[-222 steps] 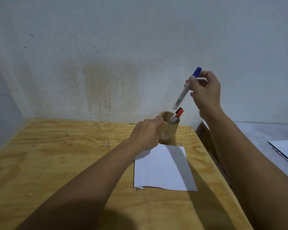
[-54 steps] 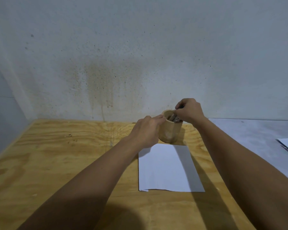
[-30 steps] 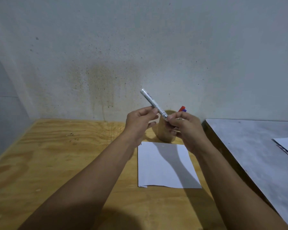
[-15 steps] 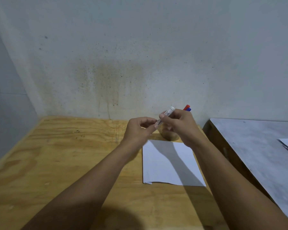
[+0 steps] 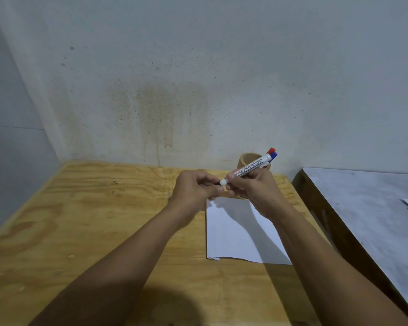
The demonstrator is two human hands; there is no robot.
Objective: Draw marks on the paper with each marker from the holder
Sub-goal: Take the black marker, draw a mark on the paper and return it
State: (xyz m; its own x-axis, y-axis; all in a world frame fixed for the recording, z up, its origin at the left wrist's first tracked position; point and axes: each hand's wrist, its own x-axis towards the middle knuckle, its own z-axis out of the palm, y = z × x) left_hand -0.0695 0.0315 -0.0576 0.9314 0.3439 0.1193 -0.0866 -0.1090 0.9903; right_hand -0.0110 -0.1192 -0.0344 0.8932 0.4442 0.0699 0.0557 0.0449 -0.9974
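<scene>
The paper (image 5: 236, 234) lies flat on the wooden table (image 5: 92, 220). Above its far edge, the right hand (image 5: 252, 191) grips the white marker (image 5: 249, 170) barrel; the left hand (image 5: 196, 190) pinches its dark cap end. Both partly hide the holder (image 5: 247, 160), where red and blue markers (image 5: 272, 152) stand. A grey table (image 5: 363, 208) adjoins rightward.

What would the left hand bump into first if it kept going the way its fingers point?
The left hand points rightward at the right hand holding the whiteboard marker. It would probably meet the marker's near end first, almost at once, then the right hand's fingers.
</scene>
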